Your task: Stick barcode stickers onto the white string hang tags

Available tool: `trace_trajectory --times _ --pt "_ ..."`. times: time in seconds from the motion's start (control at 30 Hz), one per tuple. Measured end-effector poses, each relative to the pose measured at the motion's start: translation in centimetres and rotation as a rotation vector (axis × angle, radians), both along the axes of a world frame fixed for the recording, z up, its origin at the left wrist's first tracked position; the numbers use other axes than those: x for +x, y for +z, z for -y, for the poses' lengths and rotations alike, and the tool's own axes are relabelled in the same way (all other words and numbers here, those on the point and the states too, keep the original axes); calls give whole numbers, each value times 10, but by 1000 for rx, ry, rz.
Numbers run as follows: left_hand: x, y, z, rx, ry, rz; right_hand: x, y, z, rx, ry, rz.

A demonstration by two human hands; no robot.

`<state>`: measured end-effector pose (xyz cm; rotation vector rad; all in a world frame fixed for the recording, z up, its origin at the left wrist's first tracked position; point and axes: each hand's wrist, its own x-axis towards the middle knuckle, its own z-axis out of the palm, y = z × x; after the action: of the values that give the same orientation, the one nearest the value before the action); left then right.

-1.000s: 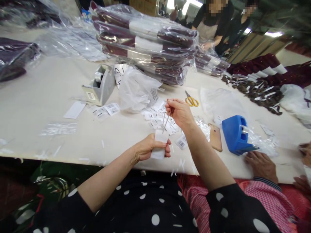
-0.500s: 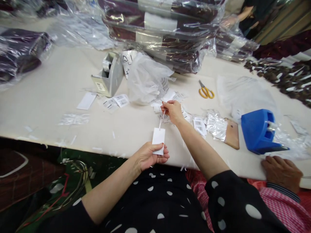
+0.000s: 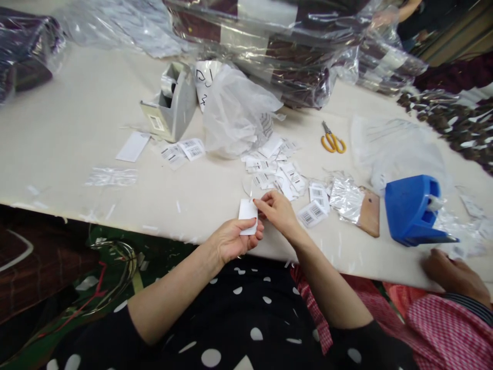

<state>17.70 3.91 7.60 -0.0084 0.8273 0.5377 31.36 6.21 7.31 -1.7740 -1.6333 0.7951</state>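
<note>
A blank white hang tag [image 3: 247, 209] is gripped by my left hand [image 3: 232, 242], thumb on its face and curled fingers behind it. My right hand [image 3: 280, 213] pinches at the tag's upper right edge, thumb and forefinger together. A thin string [image 3: 250, 191] rises loose from the tag's top end. Just beyond my hands lies a loose pile of barcode tags [image 3: 290, 177], and a further barcode tag [image 3: 311, 213] rests right of my right hand.
A grey tape dispenser [image 3: 175, 108] and a crumpled plastic bag [image 3: 234, 113] stand behind. Yellow-handled scissors [image 3: 333, 141], a phone [image 3: 370, 211] and a blue tape dispenser [image 3: 410, 210] lie to the right. A co-worker's hand [image 3: 456, 272] rests at the table edge. Bagged garments [image 3: 288, 46] are stacked behind.
My right hand has come down from the string's far end to the tag's edge, and the string is now slack. The view has shifted slightly.
</note>
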Motion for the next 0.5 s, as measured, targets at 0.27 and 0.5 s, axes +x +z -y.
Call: trace_trajectory --times 0.27,0.5 --pt "-27 -6 28 319 -383 -144 -10 -22 -3 45 -72 -194" --pt "-47 -27 26 1795 -217 -1264 -8 -25 4 148 -67 -106"
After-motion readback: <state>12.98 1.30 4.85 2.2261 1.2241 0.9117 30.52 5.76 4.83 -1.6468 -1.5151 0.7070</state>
